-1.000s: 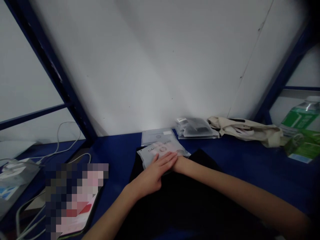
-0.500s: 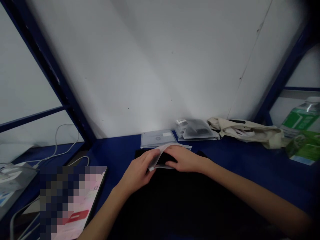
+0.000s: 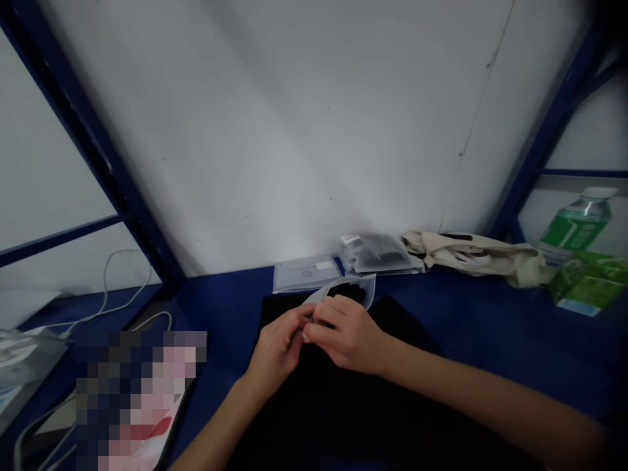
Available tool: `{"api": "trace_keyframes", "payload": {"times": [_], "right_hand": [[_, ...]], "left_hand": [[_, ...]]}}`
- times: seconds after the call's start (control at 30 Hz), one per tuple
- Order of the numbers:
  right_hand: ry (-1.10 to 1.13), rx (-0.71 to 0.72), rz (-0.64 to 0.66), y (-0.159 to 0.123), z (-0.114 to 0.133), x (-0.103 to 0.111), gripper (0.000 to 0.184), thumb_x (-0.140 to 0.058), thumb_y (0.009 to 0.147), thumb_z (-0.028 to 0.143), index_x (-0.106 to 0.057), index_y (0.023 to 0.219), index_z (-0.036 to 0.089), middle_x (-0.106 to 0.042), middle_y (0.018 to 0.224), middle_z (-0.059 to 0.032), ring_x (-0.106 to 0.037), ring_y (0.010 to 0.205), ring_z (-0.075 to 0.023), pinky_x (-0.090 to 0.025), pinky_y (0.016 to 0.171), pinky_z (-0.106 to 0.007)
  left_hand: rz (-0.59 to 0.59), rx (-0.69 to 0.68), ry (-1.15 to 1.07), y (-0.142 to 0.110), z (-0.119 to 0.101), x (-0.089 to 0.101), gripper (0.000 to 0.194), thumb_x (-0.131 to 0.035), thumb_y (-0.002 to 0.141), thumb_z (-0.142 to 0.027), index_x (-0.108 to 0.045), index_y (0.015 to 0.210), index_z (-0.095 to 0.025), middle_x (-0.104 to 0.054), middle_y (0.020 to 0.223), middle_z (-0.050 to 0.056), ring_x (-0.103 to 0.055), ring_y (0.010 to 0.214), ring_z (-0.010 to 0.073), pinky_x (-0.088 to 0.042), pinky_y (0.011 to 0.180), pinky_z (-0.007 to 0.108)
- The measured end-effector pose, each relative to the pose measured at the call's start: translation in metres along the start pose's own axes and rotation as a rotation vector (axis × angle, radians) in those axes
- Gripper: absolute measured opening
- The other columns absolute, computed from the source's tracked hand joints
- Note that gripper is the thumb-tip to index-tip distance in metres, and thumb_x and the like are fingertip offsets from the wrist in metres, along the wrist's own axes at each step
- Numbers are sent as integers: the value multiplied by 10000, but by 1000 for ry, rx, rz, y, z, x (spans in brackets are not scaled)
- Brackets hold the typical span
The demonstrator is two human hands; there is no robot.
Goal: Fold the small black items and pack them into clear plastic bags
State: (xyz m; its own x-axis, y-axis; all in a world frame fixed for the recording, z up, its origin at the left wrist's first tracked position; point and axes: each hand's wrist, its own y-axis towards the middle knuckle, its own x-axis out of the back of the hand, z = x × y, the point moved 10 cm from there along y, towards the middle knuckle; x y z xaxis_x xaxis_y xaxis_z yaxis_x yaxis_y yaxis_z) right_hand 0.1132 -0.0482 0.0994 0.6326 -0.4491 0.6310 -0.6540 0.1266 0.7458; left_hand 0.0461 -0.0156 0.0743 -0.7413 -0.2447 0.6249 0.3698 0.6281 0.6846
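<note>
Near the table's middle, a frosted zip bag [image 3: 369, 288] lies low in front of me with something black and soft-looking [image 3: 346, 289] showing inside it. My left hand [image 3: 279, 341] is closed on the bag's near left edge, thumb and fingers pressed together. Beside it, my right hand [image 3: 349, 335] pinches the same edge, its fingertips meeting the left ones at the bag's corner. Both hands cover most of the bag's opening. Beneath them spreads a black cloth [image 3: 400, 320], its lower part merging into darkness.
Behind the hands lie a flat frosted pouch [image 3: 294, 273], several stacked bags [image 3: 385, 254] and a beige cloth bag [image 3: 475, 258]. A bottle [image 3: 576, 226] and a green packet [image 3: 591, 281] stand right. On the left are a phone-like screen [image 3: 147, 451], cables and a white box [image 3: 39, 353].
My right hand has come out of the bag's mouth and moved to its near left corner, now pinching there. More black material shows inside the bag. The view has shifted slightly.
</note>
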Motion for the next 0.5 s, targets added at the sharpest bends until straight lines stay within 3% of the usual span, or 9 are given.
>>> {"api": "trace_keyframes", "payload": {"times": [0.13, 0.27, 0.5], "right_hand": [[3, -45, -32, 0, -13, 1, 155, -443, 851, 156, -553, 745, 180, -539, 728, -14, -456, 680, -138, -349, 607, -274], [-42, -235, 0, -12, -55, 5, 164, -443, 868, 189, -544, 740, 170, -531, 721, -27, -467, 679, -145, -378, 637, -266], [-226, -359, 94, -54, -110, 21, 190, -405, 881, 219, -565, 785, 186, -532, 767, -49, -493, 688, -163, -396, 642, -280]], "left_hand": [[9, 133, -41, 1, 11, 1, 182, -388, 859, -149, -531, 762, -206, -673, 973, 26, -642, 722, 116, -505, 683, 220], [-75, 227, -63, 4, 22, 19, 161, -419, 871, -192, -536, 762, -208, -671, 1010, 16, -640, 866, 140, -496, 745, 244], [-185, 237, -28, 7, 30, 43, 151, -430, 873, -225, -524, 755, -212, -676, 998, 9, -636, 871, 154, -495, 760, 288]]}}
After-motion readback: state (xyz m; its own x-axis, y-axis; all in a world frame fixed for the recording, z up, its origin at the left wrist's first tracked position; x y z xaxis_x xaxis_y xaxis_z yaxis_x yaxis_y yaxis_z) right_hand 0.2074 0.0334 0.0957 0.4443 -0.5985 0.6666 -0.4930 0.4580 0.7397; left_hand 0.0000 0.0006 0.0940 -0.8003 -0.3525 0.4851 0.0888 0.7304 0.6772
